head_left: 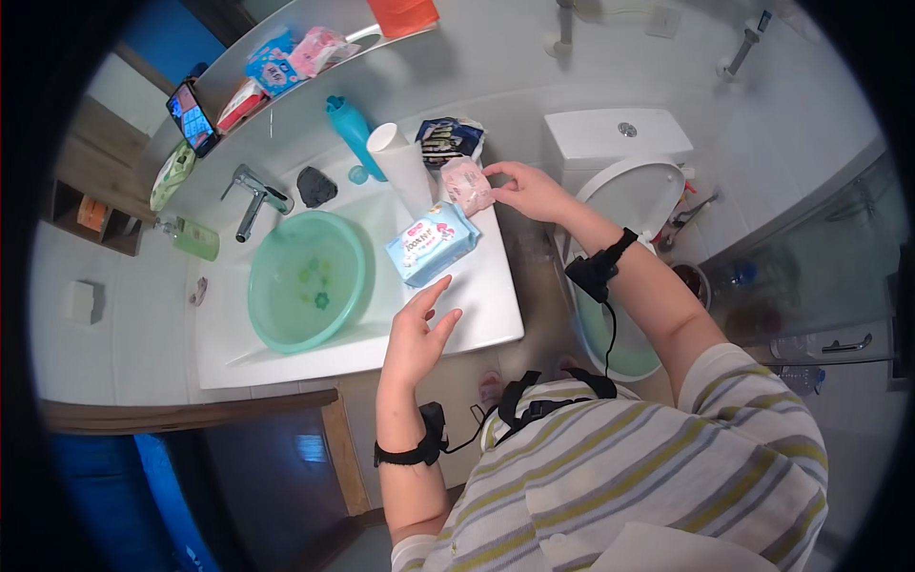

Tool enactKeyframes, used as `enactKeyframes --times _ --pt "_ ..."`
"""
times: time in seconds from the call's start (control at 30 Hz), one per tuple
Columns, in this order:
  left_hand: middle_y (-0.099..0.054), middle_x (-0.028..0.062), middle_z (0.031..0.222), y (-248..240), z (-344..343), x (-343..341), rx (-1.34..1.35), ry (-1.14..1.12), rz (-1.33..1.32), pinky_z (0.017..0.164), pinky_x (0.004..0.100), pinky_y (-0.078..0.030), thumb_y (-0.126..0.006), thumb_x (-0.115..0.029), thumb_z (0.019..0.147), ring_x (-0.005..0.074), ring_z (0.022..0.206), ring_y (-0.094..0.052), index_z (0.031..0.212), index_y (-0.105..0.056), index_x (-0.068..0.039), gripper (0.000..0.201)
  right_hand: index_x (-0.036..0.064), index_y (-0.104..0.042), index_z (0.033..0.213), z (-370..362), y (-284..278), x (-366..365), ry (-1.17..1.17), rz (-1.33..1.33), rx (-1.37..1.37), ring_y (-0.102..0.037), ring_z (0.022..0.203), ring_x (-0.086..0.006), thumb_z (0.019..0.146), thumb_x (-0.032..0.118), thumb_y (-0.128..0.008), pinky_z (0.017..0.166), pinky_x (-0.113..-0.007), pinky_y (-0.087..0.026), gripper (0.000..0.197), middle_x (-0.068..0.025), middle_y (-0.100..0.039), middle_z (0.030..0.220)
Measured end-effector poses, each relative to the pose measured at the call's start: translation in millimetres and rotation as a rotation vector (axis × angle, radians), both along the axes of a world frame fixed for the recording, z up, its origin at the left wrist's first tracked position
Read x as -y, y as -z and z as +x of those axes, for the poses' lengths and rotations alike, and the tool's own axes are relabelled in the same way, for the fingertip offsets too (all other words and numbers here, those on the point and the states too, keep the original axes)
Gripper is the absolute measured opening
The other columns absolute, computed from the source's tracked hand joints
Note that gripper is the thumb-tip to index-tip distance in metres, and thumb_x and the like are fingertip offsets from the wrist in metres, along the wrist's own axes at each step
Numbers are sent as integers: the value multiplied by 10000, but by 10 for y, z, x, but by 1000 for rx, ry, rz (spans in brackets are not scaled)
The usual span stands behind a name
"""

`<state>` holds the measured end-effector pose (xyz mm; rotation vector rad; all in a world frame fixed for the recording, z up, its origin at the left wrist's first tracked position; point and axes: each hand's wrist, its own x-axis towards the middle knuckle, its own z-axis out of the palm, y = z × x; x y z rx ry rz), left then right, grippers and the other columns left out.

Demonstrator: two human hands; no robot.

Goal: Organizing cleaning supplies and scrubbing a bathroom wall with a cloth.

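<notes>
My right hand [532, 193] reaches over the right end of the white sink counter. Its thumb and index finger are closed on the right edge of a small pink plastic packet [466, 184]. Just in front of that packet lies a light blue soft pack [433, 244] with printed pictures. My left hand [417, 341] hovers over the counter near this blue pack, holding nothing, with thumb and fingers apart. A white roll [398, 170] leans behind the blue pack, and a dark printed bag [450, 140] sits behind the pink packet.
A green basin [307, 282] rests in the sink beside the faucet [255, 200]. Behind are a teal bottle [354, 133] and a dark grey cloth [316, 187]. Several packs and a phone [193, 118] line the ledge. To the right stands a toilet [618, 143] with its lid up.
</notes>
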<state>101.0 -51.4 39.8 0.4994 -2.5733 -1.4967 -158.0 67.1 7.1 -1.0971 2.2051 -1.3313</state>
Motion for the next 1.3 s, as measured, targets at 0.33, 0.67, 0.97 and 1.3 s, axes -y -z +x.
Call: enactKeyframes --times 0.33,0.67,0.97,1.3 --pt "-559 113 1216 92 547 909 16 -4 60 909 329 -434 -629 -120 821 230 1149 -507 1250 -504 -41 454 65 -568 1151 779 -502 344 -154 -37 57 -523 803 -72 841 109 -568 753 -225 -435 313 -10 -603 1010" --pt "-582 122 1170 411 1523 2127 21 -230 75 832 290 -468 -644 -83 807 183 1097 -536 1242 -506 -23 461 58 -577 1118 1454 -364 298 -240 112 -4 -555 857 -112 844 85 -564 755 -242 -438 276 -34 -604 982" --pt "-578 162 1138 511 1910 2304 -16 -391 136 889 289 -439 -611 -65 825 190 1053 -552 1265 -469 10 469 47 -592 1093 1501 -329 110 -252 91 18 -582 826 -149 844 86 -567 764 -283 -466 253 -71 -628 952" --pt "-492 158 1269 -232 933 2353 54 -138 -205 907 328 -435 -634 -113 809 248 1098 -531 1360 -371 -90 612 54 -596 1086 1522 -326 -119 -242 123 62 -595 802 -170 822 101 -589 738 -289 -482 268 -89 -636 956"
